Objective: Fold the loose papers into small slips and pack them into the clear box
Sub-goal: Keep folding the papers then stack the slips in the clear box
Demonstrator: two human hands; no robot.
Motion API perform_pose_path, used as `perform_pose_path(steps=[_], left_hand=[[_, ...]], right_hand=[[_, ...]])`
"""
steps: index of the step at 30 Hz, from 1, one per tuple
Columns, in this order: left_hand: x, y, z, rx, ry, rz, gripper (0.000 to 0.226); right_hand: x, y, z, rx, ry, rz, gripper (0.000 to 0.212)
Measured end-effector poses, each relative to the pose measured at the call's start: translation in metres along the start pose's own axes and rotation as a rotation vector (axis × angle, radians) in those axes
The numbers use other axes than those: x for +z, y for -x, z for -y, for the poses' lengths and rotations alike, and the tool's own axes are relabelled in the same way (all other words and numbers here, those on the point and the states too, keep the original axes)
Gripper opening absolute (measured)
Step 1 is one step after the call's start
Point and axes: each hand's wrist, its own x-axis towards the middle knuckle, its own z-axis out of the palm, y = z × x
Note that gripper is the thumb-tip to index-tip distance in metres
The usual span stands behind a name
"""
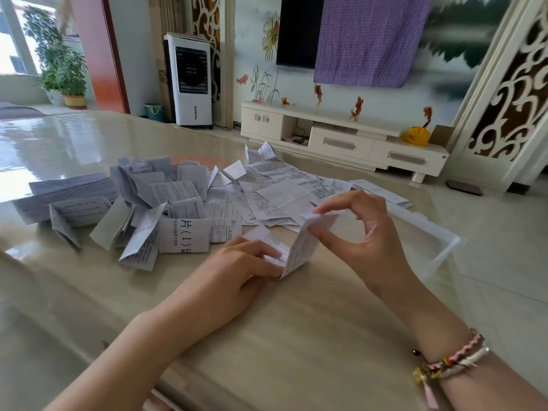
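Note:
A printed white paper (299, 247) stands half folded on the glossy beige table (296, 321). My left hand (246, 268) presses its lower flap flat against the table with the fingers. My right hand (361, 232) pinches the raised flap's upper edge between thumb and forefinger. Behind lies a spread of loose unfolded papers (281, 188). To the left sits a heap of folded slips (154, 209). The clear box (430, 232) stands just right of my right hand, partly hidden by it.
The table's right edge runs close past the clear box, with tiled floor beyond. A flat stack of papers (65, 194) lies at the far left. A few sheets (382, 191) rest behind the box. A TV cabinet (341, 137) stands across the room.

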Motion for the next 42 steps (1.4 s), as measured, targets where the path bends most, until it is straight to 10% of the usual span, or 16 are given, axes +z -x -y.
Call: perform_pose_path(steps=[11,18,22,42], left_hand=[[-0.010,0.000,-0.017,-0.232,0.451,0.090,0.028],[-0.009,0.003,-0.011,-0.305,0.032,-0.117,0.013],[-0.005,0.004,-0.013,-0.202,-0.138,-0.024,0.052],[-0.006,0.003,-0.026,-0.288,-0.377,0.219,0.087]], right_hand=[[0.016,0.005,-0.012,0.244,-0.086,0.370,0.026],[0.026,0.007,-0.020,0.119,0.232,0.537,0.041],[0.028,0.004,-0.017,0.081,0.327,0.543,0.051],[0.022,0.019,0.019,0.009,0.558,0.654,0.053]])
